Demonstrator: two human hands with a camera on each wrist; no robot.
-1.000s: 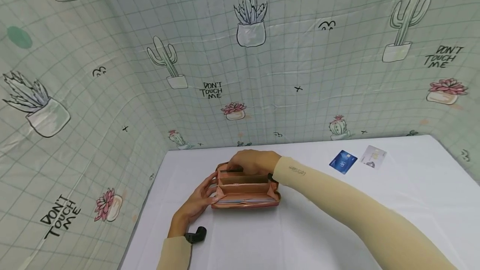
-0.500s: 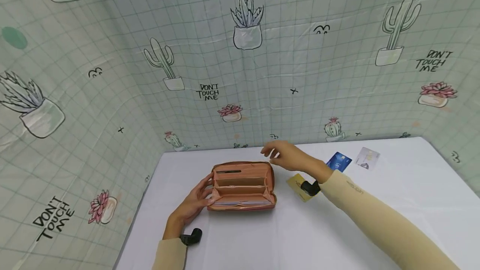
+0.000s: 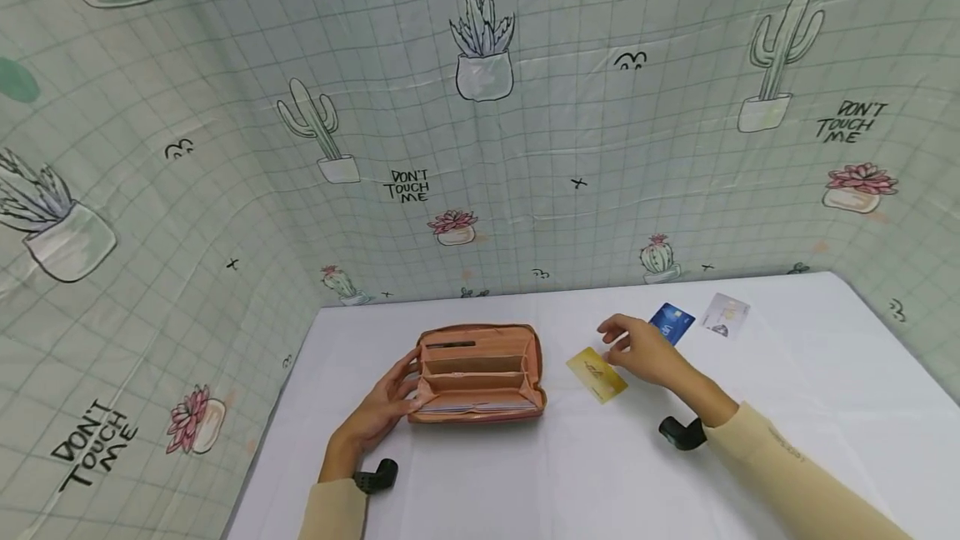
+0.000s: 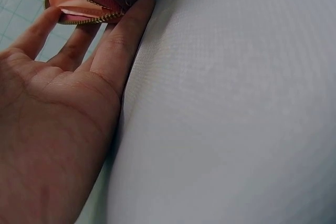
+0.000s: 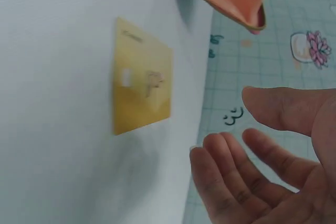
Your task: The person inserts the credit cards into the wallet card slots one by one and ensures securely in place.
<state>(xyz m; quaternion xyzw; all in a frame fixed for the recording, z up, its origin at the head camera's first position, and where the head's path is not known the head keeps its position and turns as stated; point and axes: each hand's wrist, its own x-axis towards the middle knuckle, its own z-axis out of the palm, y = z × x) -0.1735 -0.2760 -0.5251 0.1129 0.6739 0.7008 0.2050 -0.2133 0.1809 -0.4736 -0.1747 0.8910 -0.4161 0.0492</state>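
A salmon-pink zip wallet point(image 3: 480, 362) lies unzipped and spread wide on the white table, its inner pockets facing up. White paper edges show in its front compartment, and a dark strip shows in a slot of its rear panel. My left hand point(image 3: 386, 402) holds the wallet's left end, its thumb near the front corner and the fingers further back. In the left wrist view the fingertips meet the zipped edge. My right hand point(image 3: 643, 348) hovers with loosely bent fingers beside a yellow card point(image 3: 597, 375) and holds nothing. In the right wrist view, space separates the fingertips from the card.
A blue card point(image 3: 672, 322) and a silver-grey card point(image 3: 726, 316) lie at the table's back right. Behind the table point(image 3: 585, 473) hangs a grid-patterned cloth point(image 3: 540, 107) printed with cacti, which also covers the left side. Each wrist wears a black device.
My right hand has left the wallet's rear and moved right, beside the yellow card, which now lies fully visible on the table. My left hand stays at the wallet; the view shifts slightly.
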